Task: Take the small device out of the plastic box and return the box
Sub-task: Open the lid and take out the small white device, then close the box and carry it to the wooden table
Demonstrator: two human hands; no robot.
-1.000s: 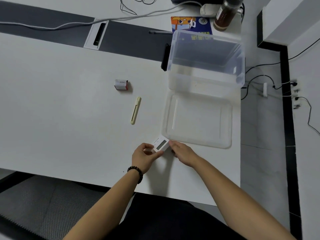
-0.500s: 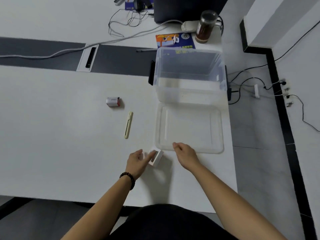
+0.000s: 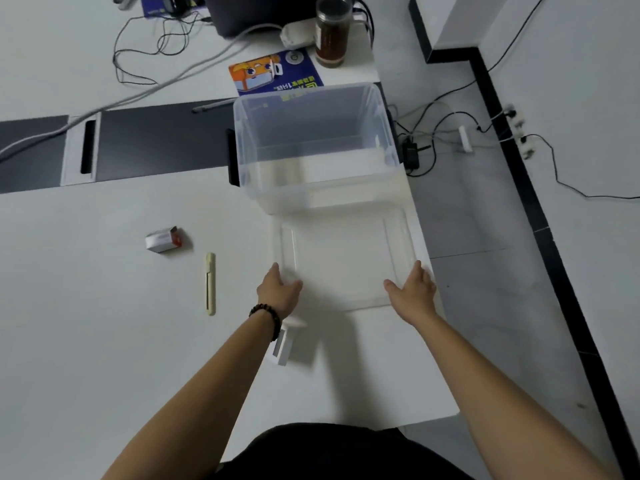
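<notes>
The clear plastic box (image 3: 313, 188) stands open and empty at the table's right side. Its clear lid (image 3: 343, 258) lies flat on the table just in front of it. My left hand (image 3: 280, 289) holds the lid's near left edge, thumb on top. On the near right edge my right hand (image 3: 414, 289) grips the same way. The small white device (image 3: 282, 346) with a grey screen lies on the table nearer to me, partly hidden under my left wrist and apart from both hands.
A cream utility knife (image 3: 210, 284) and a small white and red carton (image 3: 162, 239) lie left of the lid. Behind the box are a blue leaflet (image 3: 273, 72), a dark jar (image 3: 331, 31) and cables. The table's right edge runs close beside the lid.
Both hands let go of the small device, which now rests on the table. They moved forward onto the lid's two near edges. The camera tilted up.
</notes>
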